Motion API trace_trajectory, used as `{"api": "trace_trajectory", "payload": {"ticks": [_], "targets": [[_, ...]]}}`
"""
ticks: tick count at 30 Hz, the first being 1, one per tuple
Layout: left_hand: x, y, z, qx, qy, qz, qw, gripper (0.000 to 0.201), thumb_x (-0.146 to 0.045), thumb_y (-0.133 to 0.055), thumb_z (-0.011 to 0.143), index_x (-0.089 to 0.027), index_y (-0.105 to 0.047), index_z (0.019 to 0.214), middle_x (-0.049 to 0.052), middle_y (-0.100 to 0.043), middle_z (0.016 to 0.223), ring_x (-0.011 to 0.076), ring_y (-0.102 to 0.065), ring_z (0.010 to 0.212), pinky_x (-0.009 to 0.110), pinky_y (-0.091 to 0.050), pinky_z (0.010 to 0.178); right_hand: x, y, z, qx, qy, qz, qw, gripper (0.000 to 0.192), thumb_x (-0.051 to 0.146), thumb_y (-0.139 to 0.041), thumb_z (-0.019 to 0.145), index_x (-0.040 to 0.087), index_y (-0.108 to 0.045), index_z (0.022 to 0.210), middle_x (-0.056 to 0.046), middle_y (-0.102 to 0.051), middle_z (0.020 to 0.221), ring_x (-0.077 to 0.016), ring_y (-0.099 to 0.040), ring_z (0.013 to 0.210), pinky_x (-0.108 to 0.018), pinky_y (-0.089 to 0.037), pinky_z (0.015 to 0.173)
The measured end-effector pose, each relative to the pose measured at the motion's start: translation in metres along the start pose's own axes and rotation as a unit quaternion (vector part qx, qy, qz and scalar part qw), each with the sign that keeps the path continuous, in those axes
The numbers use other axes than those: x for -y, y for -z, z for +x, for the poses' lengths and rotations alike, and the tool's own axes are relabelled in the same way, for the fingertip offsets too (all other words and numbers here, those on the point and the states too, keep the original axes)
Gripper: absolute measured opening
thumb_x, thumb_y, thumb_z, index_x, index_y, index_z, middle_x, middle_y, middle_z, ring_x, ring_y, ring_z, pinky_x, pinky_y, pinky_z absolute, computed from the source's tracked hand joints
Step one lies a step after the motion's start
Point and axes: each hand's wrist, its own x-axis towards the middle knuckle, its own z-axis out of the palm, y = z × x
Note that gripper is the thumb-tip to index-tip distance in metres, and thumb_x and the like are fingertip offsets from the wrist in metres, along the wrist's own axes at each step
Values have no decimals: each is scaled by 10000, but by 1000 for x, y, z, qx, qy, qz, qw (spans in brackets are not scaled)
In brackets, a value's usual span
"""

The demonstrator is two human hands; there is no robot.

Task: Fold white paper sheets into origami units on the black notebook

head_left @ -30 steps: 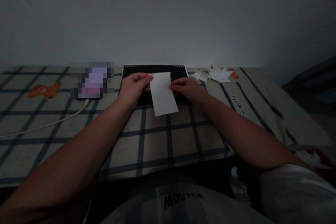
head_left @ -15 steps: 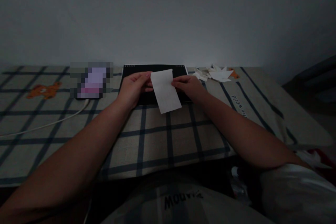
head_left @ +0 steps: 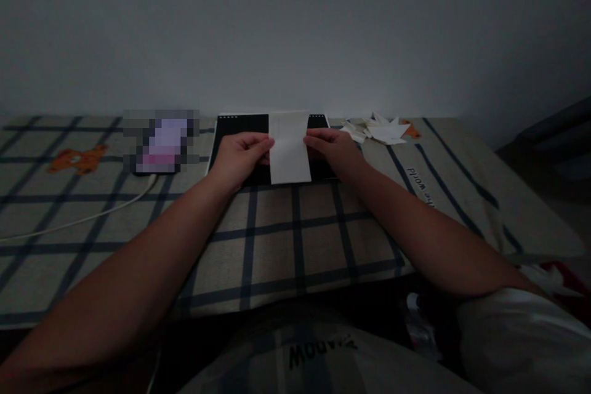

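Observation:
Between my hands is a white rectangular sheet of paper (head_left: 290, 151), its long sides running away from me. My left hand (head_left: 244, 157) pinches its left edge between thumb and fingers. On the opposite edge, my right hand (head_left: 333, 149) grips it the same way. Beneath the paper and hands lies a flat black pad (head_left: 242, 126) with small white marks along its far edge. Several folded white paper pieces (head_left: 381, 129) are heaped to the right of the pad.
A checked cloth (head_left: 272, 246) covers the table, which meets a plain wall (head_left: 295, 31) at the back. To the left lies a phone (head_left: 164, 141), blurred out, with a white cable (head_left: 111, 210) running from it. Below the table's right front sits a clear bottle-like object (head_left: 419, 323).
The paper has turned from a slant to nearly straight and moved slightly away from me. My left hand has shifted a little down along its edge.

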Motion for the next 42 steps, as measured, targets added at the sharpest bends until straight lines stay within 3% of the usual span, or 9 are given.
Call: {"api": "trace_trajectory", "payload": {"ticks": [5,8,12,20,25,28,33,38,42], "targets": [[0,1,0,-33,-22,-3,999,114,-279,-830,866,-189,-857,930,40,-829,845,181,-761,757,297,-668,720,1,-2,-1,16,-27,-11,999,207,376,-916,814,232,-857,950,-19,-839,844,-187,-765,761,-410,-685,844],[1,1,-1,-1,-2,-14,1000,179,-325,-844,874,-191,-865,991,63,-847,925,195,-777,793,321,-674,738,2,-2,-1,5,-24,-30,999,145,348,-886,854,231,-846,931,-18,-833,846,-191,-768,772,-417,-683,857],[1,1,-2,31,23,-8,999,155,-334,-871,857,-190,-846,906,63,-827,874,194,-767,740,340,-674,738,4,-2,0,-22,-20,-40,999,132,345,-882,856,238,-840,919,-10,-827,838,-193,-765,775,-420,-680,860],[-1,-1,-1,-18,-16,11,1000,76,-272,-844,844,-197,-834,840,36,-806,805,175,-736,699,308,-663,702,2,-3,-1,11,-29,-1,1000,197,367,-916,802,234,-832,921,-3,-821,815,-171,-748,730,-361,-664,787],[2,1,-3,35,5,-4,999,255,-372,-862,847,-203,-867,1037,65,-856,976,211,-789,834,312,-669,732,2,-1,0,-12,-16,-32,999,225,414,-912,805,234,-821,906,-1,-811,802,-176,-743,731,-366,-657,791],[3,2,-3,75,25,3,997,231,-383,-869,848,-184,-858,965,62,-832,874,191,-764,742,304,-658,692,2,0,1,-15,1,-22,1000,251,441,-912,798,235,-812,902,-1,-804,797,-184,-746,732,-374,-655,779],[2,2,-2,61,23,18,998,148,-317,-853,856,-191,-805,795,3,-730,661,136,-665,571,268,-611,625,-2,0,3,-7,22,9,1000,281,468,-925,766,245,-793,874,16,-786,765,-169,-725,697,-346,-627,723],[0,2,-1,33,15,25,999,143,-302,-851,869,-196,-795,790,-8,-733,663,126,-661,570,254,-607,633,-3,-1,3,19,-14,17,1000,241,401,-924,761,235,-811,895,16,-790,768,-149,-711,681,-325,-620,726],[0,2,-2,51,26,14,998,148,-329,-835,893,-182,-820,884,11,-786,769,116,-679,592,246,-625,643,0,-1,3,-11,-18,-17,1000,126,330,-883,828,238,-802,859,18,-771,742,-147,-694,674,-320,-610,715]]}}
